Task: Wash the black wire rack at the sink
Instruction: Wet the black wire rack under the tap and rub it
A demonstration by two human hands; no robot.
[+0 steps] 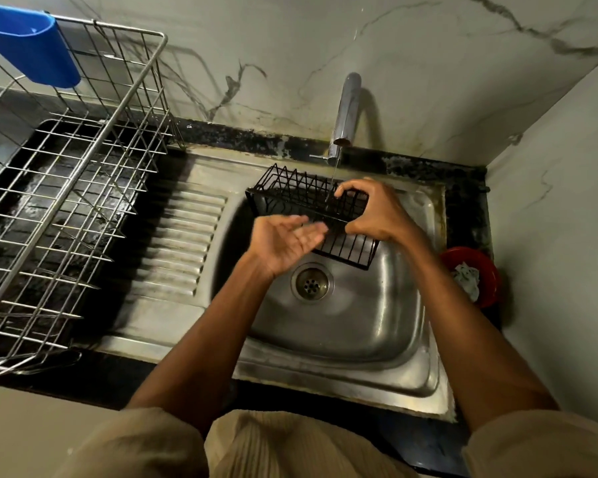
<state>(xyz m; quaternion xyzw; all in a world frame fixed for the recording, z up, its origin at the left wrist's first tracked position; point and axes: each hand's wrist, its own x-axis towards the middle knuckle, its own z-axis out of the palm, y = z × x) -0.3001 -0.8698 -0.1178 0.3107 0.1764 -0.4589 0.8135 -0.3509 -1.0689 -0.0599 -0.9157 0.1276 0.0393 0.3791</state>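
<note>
Head view: black wire rack [290,198] hung tilted over sink [359,322] basin under tap [346,112] stream. Right hand [377,215] gripped rack's right edge, fingers curled round wires. Left hand [283,239] flat-fingered, palm up against rack's near edge. Drain [312,282] below uncovered.

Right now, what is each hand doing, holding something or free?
Left hand: open, palm up, fingers straight against the black wire rack.
Right hand: grips the rack's right end, under the thin stream from the tap.
</note>
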